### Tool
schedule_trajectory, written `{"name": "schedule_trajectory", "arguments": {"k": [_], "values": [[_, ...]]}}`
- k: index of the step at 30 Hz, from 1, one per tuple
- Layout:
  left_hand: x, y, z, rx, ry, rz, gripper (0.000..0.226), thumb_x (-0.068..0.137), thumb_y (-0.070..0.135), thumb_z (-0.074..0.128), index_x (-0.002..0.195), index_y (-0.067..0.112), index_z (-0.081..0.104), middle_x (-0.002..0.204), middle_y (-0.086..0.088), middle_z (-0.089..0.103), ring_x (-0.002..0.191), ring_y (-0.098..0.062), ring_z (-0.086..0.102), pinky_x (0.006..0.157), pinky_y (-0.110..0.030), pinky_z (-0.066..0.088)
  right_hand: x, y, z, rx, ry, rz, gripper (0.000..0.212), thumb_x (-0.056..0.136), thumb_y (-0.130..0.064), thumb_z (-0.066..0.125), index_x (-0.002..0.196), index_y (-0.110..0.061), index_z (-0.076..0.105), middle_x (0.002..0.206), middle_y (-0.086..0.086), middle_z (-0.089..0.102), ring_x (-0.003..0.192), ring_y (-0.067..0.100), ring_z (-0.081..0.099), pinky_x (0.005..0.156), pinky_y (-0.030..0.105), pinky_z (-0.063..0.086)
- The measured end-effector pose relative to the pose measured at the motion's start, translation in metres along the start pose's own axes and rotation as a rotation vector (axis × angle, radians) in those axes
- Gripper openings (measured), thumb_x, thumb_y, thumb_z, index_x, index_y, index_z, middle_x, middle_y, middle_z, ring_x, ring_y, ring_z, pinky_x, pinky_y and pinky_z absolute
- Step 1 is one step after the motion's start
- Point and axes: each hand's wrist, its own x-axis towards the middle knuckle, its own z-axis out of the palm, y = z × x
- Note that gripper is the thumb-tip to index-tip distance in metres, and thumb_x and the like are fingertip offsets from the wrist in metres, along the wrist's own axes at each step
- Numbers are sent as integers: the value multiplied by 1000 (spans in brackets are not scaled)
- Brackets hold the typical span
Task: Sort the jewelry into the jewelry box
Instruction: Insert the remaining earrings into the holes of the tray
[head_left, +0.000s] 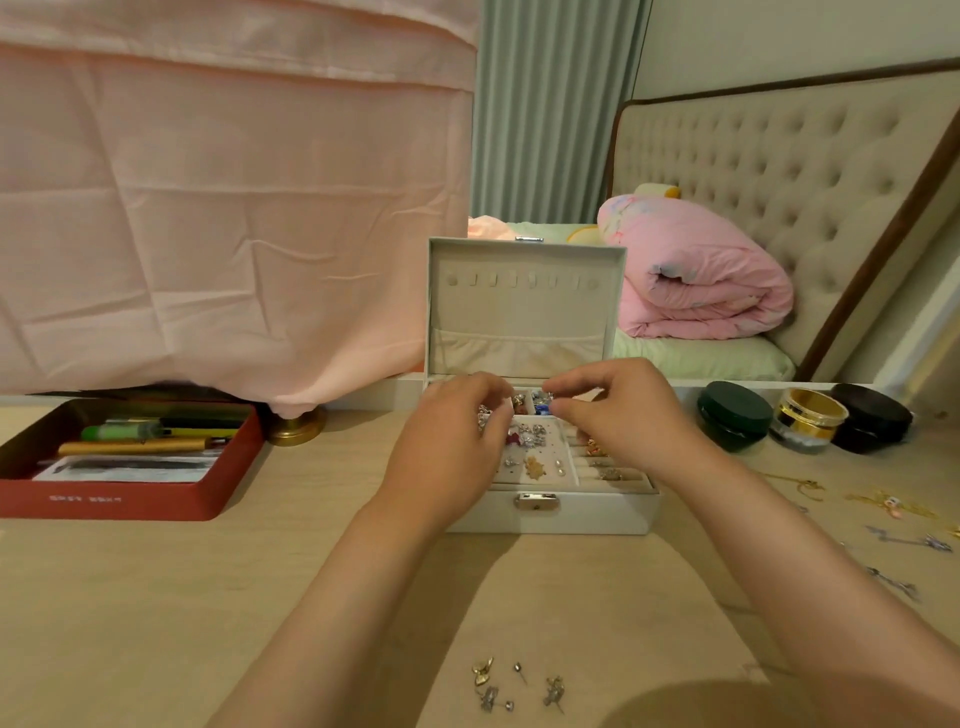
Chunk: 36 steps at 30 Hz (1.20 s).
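A white jewelry box (550, 514) stands open on the wooden table, its lid (524, 306) upright. Its tray holds several earrings and rings in small compartments. Both my hands are over the tray's far compartments. My left hand (452, 447) has its fingers pinched together near small silver pieces; whether it holds one I cannot tell. My right hand (613, 415) is curled with fingertips pinched near a blue and silver piece (541, 405). Loose earrings (519, 686) lie on the table near me. Chains and necklaces (883, 509) lie at the right.
A red tray (124, 504) with pens and papers sits at the left. A brass lamp base (296, 427) stands under a pink cloth. Three round jars, dark green (733, 422), gold (809, 418) and black (872, 417), stand at the right. A bed with a pink blanket (696, 270) lies behind.
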Motion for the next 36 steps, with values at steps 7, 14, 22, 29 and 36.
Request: {"name": "schedule_trajectory", "arguments": {"k": [7,14,22,29,36], "values": [[7,-26,12,368,-186,80,44,95,54,46,134,36,56,130,13,52,125,-14,36,103,-33,25,32,2,7,-647,-202,-203,18,94,-31,68,108,-39,75,115,-19,69,99,5,57,82,27,42],[5,-30,12,349,-181,112,47,94,55,44,138,38,51,132,14,49,126,-12,33,104,-33,27,40,3,17,-707,-277,-279,19,94,-30,68,108,-40,75,114,-17,69,107,9,60,82,28,44],[4,-31,13,331,-187,119,41,94,54,46,131,41,56,131,14,49,127,-11,33,104,-32,26,45,-6,16,-791,-326,-275,22,95,-26,67,107,-42,76,109,-18,72,102,7,62,78,25,42],[4,-31,13,323,-183,112,39,94,53,46,130,41,57,130,14,48,127,-11,32,103,-31,25,47,-7,17,-782,-338,-259,23,95,-25,62,106,-40,77,108,-17,73,102,9,64,79,25,47],[4,-31,14,309,-178,106,39,94,52,46,130,40,57,130,13,49,127,-10,31,105,-32,25,45,-7,17,-709,-358,-230,20,93,-29,66,106,-39,78,106,-17,74,93,3,62,76,24,47]]}}
